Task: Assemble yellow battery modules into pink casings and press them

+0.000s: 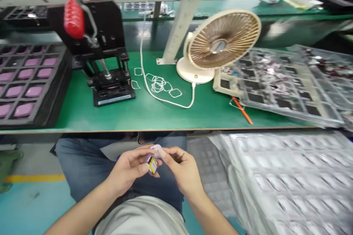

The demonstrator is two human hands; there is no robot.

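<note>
Left hand [128, 169]: It grips the gadget, thumb on the front and fingers behind, probably so the small thing does not wobble.
Right hand [183, 167]: Its thumb and finger pinch a pale bit [157, 149] at the top of the gadget. A pinch seems right for something so thin. I cannot tell if the bit is joined on.
Gadget [152, 166]: It is up in the air over the lap, between the hands, and tilted. The yellow and silver side faces up, maybe so the person can see it well. It has a dark patch near the top and purple at the edge. The tiny parts are too blurry to tell.
Press [103, 53]: It stands on the green table [116, 119], with its red handle [74, 18] up high, perhaps so it is easy to grab.
Purple pieces [24, 109]: Each sits in its own hole in the black tray [46, 115], likely so they don't bump.
Fan [224, 40]: It stands at the back, maybe to leave room in front.
White rings [158, 83]: They lie in a loose heap beside the fan's cord [168, 101].
</note>
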